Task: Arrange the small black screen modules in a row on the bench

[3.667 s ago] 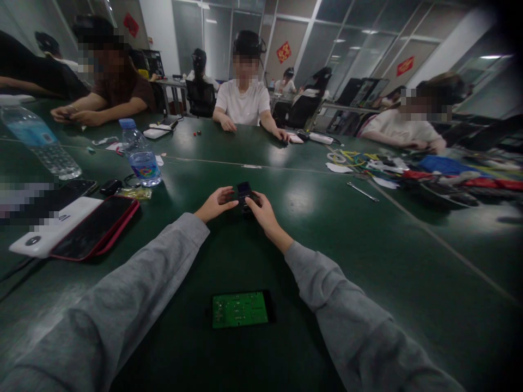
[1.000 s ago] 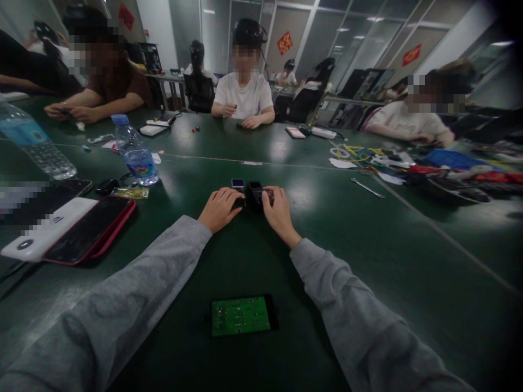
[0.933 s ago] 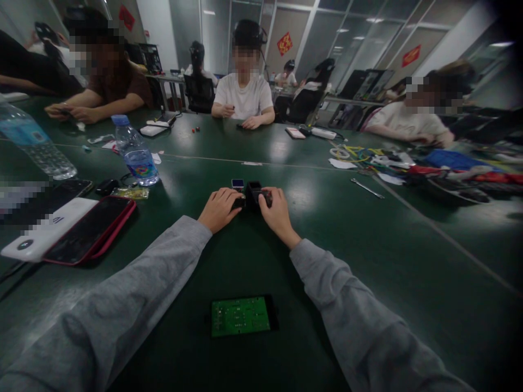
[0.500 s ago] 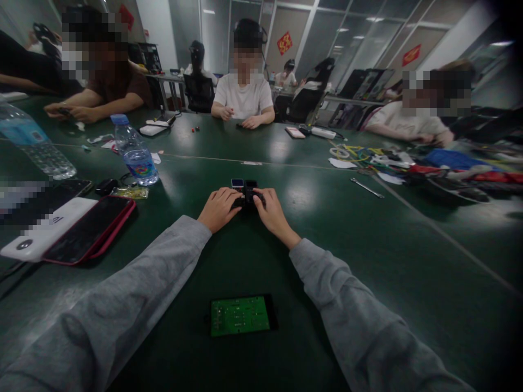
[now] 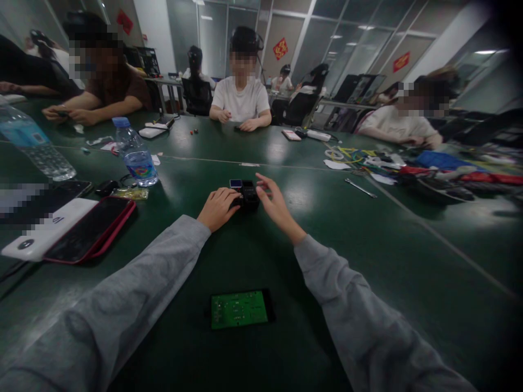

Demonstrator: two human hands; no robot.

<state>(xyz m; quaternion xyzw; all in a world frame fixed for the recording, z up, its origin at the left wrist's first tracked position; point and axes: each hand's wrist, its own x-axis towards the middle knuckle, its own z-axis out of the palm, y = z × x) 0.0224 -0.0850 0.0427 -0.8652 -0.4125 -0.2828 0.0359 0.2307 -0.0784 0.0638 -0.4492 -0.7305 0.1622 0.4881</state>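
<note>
While the left hand (image 5: 219, 209) stays where it was half a second ago, the right hand (image 5: 278, 204) has come off the right box (image 5: 250, 197) and opened out on its right side. A little under a second ago a narrow gap parted this box from the left box (image 5: 236, 184); now the two sit side by side, with no clear gap showing between them. The right hand's fingers are spread, pointing far and left, just right of the right box; whether the thumb tip grazes its edge cannot be told. On the other side, the left hand's fingers lie close together over the near part of the left box, with the thumb on the near side, pinching a dark portion between them. Its small screen shows beyond those fingers, on the far side. Both boxes rest on the green table (image 5: 310, 272), between the hands. Well apart on the near side, the circuit board (image 5: 239, 309) lies flat, and a wrench (image 5: 360, 188) lies far to the right.
</note>
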